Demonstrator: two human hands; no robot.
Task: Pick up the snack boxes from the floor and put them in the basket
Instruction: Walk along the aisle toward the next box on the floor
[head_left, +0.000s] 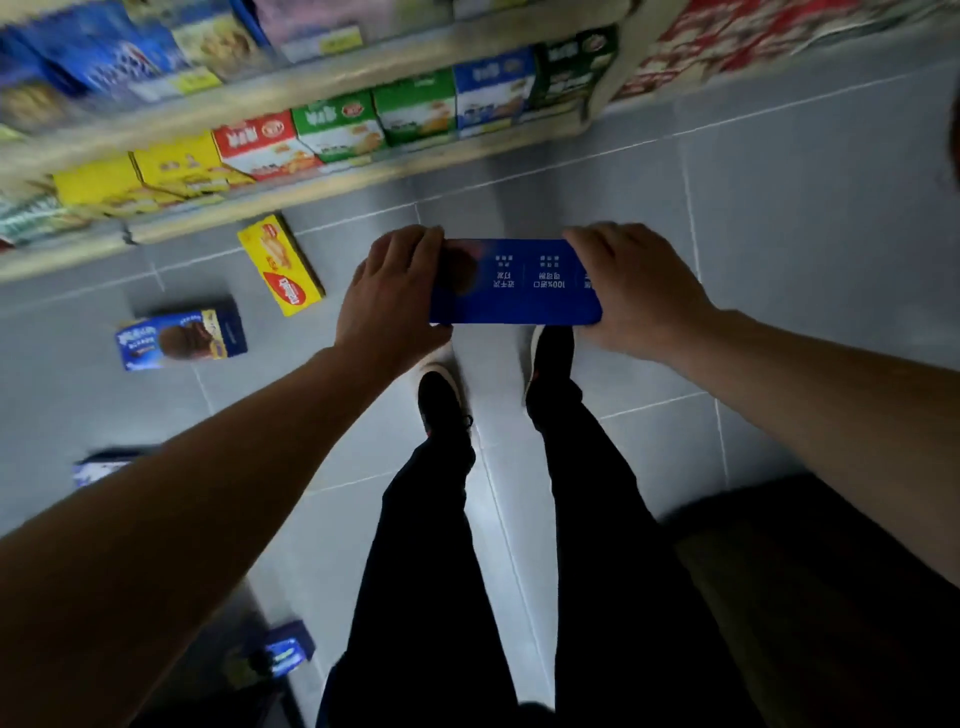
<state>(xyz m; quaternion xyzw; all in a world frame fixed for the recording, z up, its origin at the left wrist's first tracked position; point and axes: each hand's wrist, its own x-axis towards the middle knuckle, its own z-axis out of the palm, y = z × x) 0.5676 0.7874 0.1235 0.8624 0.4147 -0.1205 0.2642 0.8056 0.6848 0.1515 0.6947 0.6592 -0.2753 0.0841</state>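
The held box (514, 283) is deep blue with white print and a brown round biscuit image at its 9 o'clock end. At 9 o'clock on the grey tiled floor (779, 218), one box (280, 265) is yellow with a red oval logo; another (179, 339) is blue with a brown biscuit picture. Shelf boxes (332, 132) at 11 o'clock run yellow, red-and-white, green-and-white, blue-and-white. Trousers (431, 545) are black.

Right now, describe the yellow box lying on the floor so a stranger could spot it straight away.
Find the bottom shelf of boxed snacks on the left. On the grey floor tiles just in front lies the yellow biscuit box, flat, with a red oval logo. The nearest floor box, to its left, is blue with a chocolate snack pictured.
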